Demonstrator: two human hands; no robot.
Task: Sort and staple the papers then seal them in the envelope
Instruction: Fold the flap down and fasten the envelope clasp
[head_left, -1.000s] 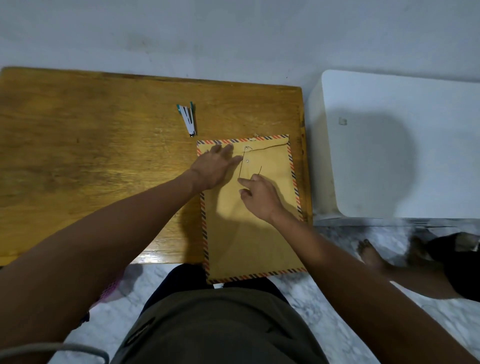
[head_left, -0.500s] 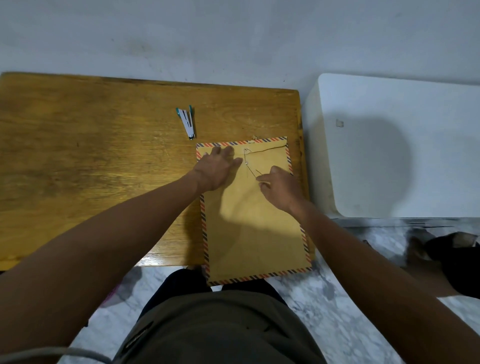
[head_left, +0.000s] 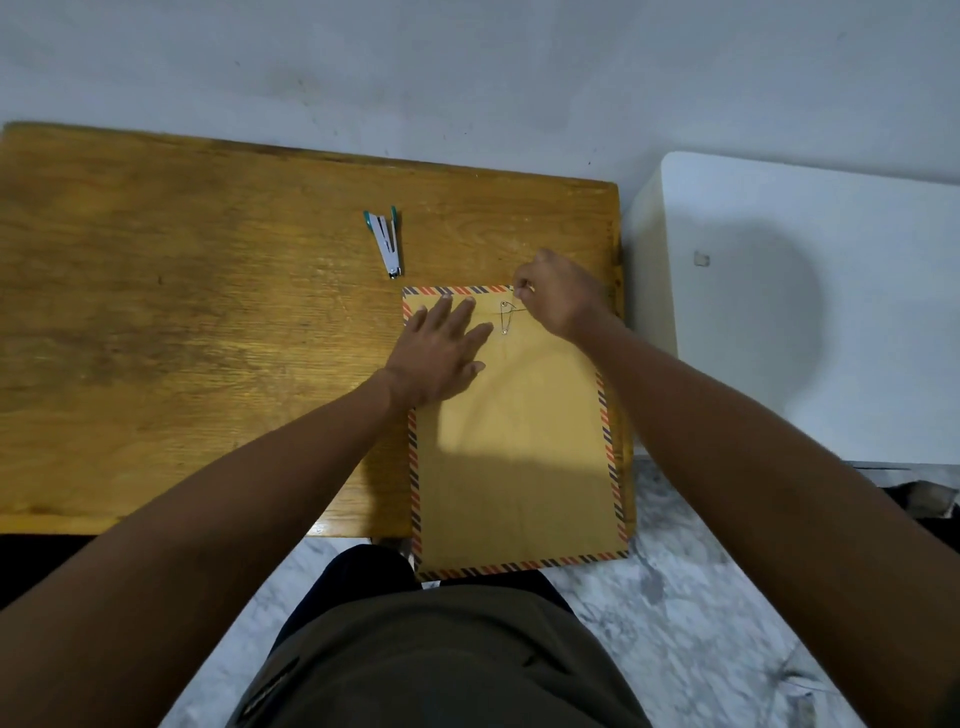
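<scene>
On the wooden surface: envelope pinned flat under spread left hand; right hand at its top edge, pinching the closure string.

A plain room in a home or small office: a worn wooden desk against a bare white wall, marble-patterned floor tiles, a white cabinet alongside.

No readable text, label, brand or number anywhere. Faint mark on shorts too blurred to read. Envelope border: stripes only, no writing.
</scene>
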